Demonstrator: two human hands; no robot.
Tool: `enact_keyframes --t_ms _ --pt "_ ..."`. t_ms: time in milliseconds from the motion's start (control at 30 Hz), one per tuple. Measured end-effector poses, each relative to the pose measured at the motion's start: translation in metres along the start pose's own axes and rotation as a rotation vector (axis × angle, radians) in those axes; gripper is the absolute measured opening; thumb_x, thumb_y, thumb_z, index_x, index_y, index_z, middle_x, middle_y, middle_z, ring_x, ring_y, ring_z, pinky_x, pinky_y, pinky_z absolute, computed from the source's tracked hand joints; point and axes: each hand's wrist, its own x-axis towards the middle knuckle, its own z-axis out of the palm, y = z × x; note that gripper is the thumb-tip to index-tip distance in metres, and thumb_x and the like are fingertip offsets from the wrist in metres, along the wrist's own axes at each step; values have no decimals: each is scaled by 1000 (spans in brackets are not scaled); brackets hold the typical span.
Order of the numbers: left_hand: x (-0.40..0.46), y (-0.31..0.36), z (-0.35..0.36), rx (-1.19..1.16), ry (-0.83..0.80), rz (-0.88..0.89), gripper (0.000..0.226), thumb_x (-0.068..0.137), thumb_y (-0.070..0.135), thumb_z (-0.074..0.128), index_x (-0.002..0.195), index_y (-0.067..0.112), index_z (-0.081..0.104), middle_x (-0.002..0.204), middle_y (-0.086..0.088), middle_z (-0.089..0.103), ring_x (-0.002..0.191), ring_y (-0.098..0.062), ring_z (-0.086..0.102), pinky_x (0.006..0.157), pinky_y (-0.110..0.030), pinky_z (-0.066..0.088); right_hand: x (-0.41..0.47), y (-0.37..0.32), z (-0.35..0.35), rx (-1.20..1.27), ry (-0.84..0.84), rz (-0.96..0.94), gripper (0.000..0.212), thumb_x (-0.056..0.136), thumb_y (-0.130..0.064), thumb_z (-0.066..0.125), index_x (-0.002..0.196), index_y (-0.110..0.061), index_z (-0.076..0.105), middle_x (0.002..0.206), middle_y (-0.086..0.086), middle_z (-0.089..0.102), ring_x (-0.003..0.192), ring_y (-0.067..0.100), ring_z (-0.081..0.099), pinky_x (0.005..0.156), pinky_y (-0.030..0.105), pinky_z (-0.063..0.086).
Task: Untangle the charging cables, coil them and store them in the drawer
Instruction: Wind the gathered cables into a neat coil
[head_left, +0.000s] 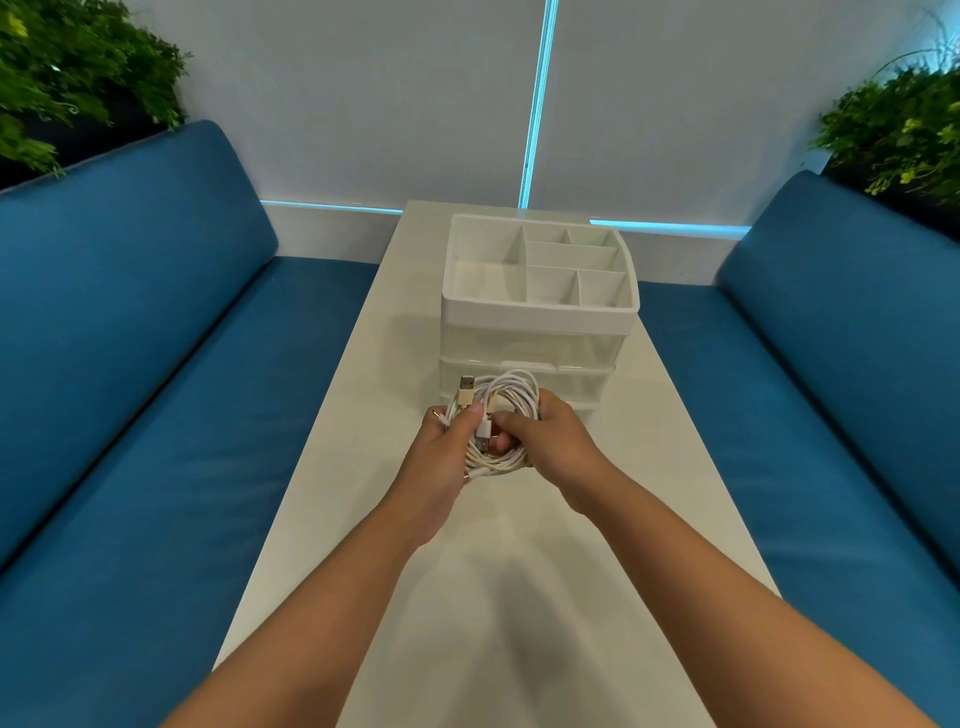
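Observation:
A bundle of white charging cables (511, 397) hangs in loops above the white table (675, 467), just in front of the drawer unit. My left hand (447, 457) grips the left side of the loops, a gold USB plug (465, 389) sticking up above its fingers. My right hand (545, 441) grips the right side, thumb and fingers pinching near a white plug in the middle. The white plastic organiser (540, 306) has a divided open tray on top and clear drawers (576, 382) below; the lower drawer front is partly hidden by the cables.
Blue cushioned benches run along both sides of the narrow table, the left bench (156, 415) and the right bench (831, 415). Green plants (78, 67) stand behind the bench backs at both corners. A white wall with lit blue strips closes the far end.

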Motion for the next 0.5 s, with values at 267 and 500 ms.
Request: enact_keyframes --t_ms 267,500 --pt "-11 6 8 14 -198 74 36 92 36 61 125 22 62 112 -3 74 100 -18 72 83 -28 56 -1 6 -2 -40 95 -79 21 96 -20 52 115 -26 57 105 -1 69 81 15 68 71 30 58" --pt "-3 -1 7 76 -84 39 30 94 37 64 120 23 66 112 -9 73 105 -25 70 95 -46 55 -5 3 -7 -408 184 -178 13 91 -21 56 86 -13 65 78 1 66 68 14 61 55 16 45"
